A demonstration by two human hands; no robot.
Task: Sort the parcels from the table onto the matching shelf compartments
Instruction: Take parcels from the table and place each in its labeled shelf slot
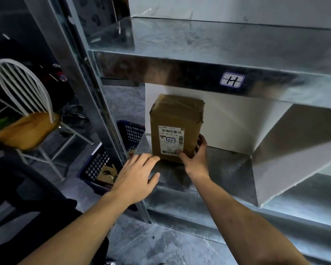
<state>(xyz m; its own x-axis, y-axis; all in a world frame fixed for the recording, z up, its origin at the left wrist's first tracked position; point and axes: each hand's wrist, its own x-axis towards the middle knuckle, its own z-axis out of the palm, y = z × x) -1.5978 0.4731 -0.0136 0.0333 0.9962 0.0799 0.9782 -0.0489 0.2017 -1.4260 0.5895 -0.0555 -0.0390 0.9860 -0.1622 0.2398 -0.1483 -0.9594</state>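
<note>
A brown cardboard parcel [175,119] with a white shipping label and a handwritten mark stands upright on the metal shelf [227,169], in the compartment under the sticker marked "H" [232,79]. My right hand [194,155] grips the parcel's lower right corner, thumb on the front, fingers around the side. My left hand [137,173] lies flat on the shelf's front left edge, fingers spread, fingertips just beside the parcel's lower left corner. It holds nothing.
A white divider panel [294,146] slants across the right of the compartment. The shelf's metal upright [96,88] runs down the left. Beyond it stand a white wire chair [27,104] and blue plastic baskets [111,157] on the floor.
</note>
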